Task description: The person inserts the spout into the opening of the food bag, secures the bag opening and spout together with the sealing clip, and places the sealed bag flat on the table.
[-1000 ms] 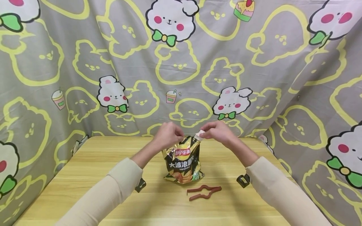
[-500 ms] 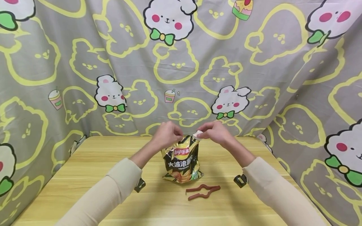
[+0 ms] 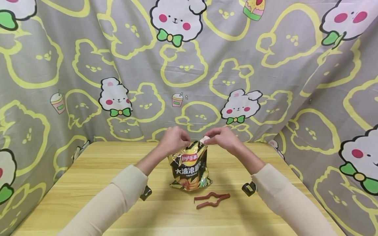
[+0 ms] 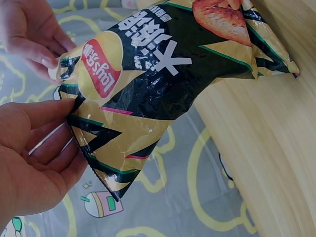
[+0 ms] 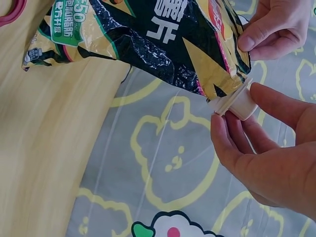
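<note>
A black and gold Lay's potato chip bag (image 3: 189, 173) stands on the table. My left hand (image 3: 175, 139) pinches its top edge between thumb and fingers; the bag's left corner pokes out below those fingers in the left wrist view. A small white plastic piece, flat-edged with a rounded body (image 5: 242, 104), sits against the bag's other top corner. It is held between thumb and fingers of my right hand (image 3: 223, 139). Whether the bag's edge runs inside this white piece cannot be made out. Near the bag's base lies a reddish-brown plier-shaped tool (image 3: 212, 200).
The light wooden table (image 3: 118, 164) ends just behind the bag. A grey cartoon-print curtain (image 3: 189, 82) hangs at the back and both sides. Dark wrist cameras (image 3: 249, 189) sit under both forearms.
My right hand has shifted slightly left with the white piece, closer to the left hand. The left hand keeps its pinch on the bag, and the reddish-brown tool has stayed put.
</note>
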Motion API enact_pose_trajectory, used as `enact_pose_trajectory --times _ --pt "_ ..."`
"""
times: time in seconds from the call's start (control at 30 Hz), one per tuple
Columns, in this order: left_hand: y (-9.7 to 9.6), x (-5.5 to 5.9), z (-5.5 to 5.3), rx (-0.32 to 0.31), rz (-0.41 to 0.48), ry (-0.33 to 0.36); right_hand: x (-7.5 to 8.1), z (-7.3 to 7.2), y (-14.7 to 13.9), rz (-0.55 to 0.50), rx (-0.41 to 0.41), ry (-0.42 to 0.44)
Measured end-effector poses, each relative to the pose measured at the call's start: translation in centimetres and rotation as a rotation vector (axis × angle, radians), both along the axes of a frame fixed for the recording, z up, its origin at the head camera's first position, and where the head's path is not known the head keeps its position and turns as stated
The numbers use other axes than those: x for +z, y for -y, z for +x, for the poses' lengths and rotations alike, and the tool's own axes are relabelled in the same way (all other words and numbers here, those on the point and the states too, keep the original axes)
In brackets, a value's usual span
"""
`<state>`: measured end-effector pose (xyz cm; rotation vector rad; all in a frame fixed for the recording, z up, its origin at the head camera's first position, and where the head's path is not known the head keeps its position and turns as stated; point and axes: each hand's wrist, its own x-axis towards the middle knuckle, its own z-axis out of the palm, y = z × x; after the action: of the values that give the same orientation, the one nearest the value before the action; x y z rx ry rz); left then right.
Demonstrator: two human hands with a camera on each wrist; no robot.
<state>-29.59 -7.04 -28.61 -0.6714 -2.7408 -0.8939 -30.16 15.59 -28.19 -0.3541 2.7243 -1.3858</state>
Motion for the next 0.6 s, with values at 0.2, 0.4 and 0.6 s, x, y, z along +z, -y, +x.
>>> enact_pose_trajectory --times 0.2,0.4,0.6 --pt "-0.03 0.18 0.15 -0.003 0.002 0.004 -0.16 -0.06 -0.06 -0.074 0.011 0.051" --pt "0.00 0.25 0.12 -0.002 0.002 0.001 -0.32 -0.16 0.00 -0.155 0.015 0.105" --pt "0.06 0.24 0.08 -0.008 0.008 0.006 -0.46 -0.13 -0.04 -0.174 -0.004 0.119"
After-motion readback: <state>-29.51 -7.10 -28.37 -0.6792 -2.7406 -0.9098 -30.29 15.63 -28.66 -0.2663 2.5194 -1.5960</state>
